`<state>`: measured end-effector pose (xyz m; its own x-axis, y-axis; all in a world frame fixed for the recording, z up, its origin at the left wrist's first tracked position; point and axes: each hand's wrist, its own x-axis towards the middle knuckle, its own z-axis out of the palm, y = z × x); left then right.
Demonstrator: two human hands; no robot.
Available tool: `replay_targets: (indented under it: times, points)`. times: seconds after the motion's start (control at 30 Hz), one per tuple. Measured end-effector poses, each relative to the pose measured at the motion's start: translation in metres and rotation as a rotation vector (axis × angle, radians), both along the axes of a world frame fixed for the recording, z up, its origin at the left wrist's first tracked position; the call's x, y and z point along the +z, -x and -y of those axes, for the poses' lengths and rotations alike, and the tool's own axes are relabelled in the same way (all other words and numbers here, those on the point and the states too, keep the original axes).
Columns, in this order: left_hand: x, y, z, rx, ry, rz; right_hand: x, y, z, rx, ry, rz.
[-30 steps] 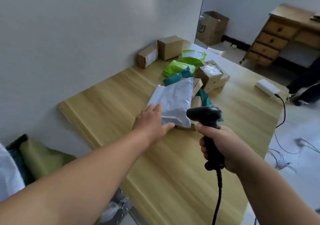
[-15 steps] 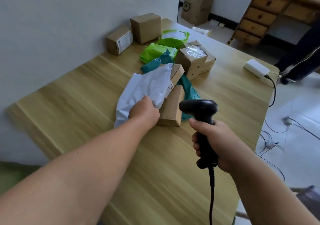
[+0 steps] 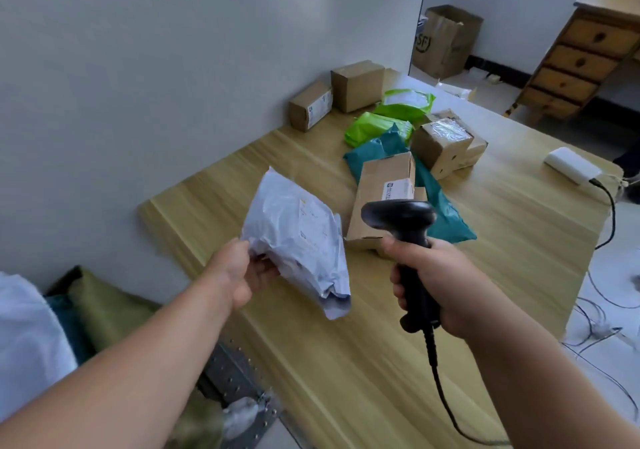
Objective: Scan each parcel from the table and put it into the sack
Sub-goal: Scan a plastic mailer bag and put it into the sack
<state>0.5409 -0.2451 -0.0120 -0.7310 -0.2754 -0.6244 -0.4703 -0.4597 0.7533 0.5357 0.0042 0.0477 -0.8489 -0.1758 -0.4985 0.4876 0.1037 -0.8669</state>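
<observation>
My left hand grips a white plastic mailer by its left edge and holds it tilted above the wooden table, label side up. My right hand grips the handle of a black barcode scanner, whose head is just right of the mailer. Behind the scanner lies a flat cardboard box on a teal mailer. An olive-green sack sits on the floor at the lower left, beside the table's end.
Farther back on the table lie green mailers, a taped box and two boxes by the wall. A white adapter with a cable lies at the right edge. A paper bag, a drawer unit and loose cables occupy the floor.
My left hand has closed on the white mailer, lifted it off the pile and drawn it toward me and to the left. The scanner has stayed in my right hand.
</observation>
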Motion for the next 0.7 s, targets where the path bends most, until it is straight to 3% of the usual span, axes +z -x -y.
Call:
replay_targets:
  times: [0.2, 0.47, 0.6, 0.7]
  points:
    - [-0.036, -0.073, 0.061, -0.328, 0.292, 0.513, -0.013, -0.031, 0.042, 0.103, -0.031, 0.118]
    - [-0.069, -0.057, 0.068, -0.252, 0.478, 0.336, -0.024, -0.041, 0.073, 0.11, -0.092, 0.159]
    - [-0.071, -0.052, 0.064, -0.281, 0.664, 0.354, -0.018, -0.03, 0.086, 0.14, -0.154, 0.211]
    - [-0.072, -0.05, 0.064, -0.327, 0.689, 0.39, -0.015, -0.019, 0.098, 0.158, -0.199, 0.255]
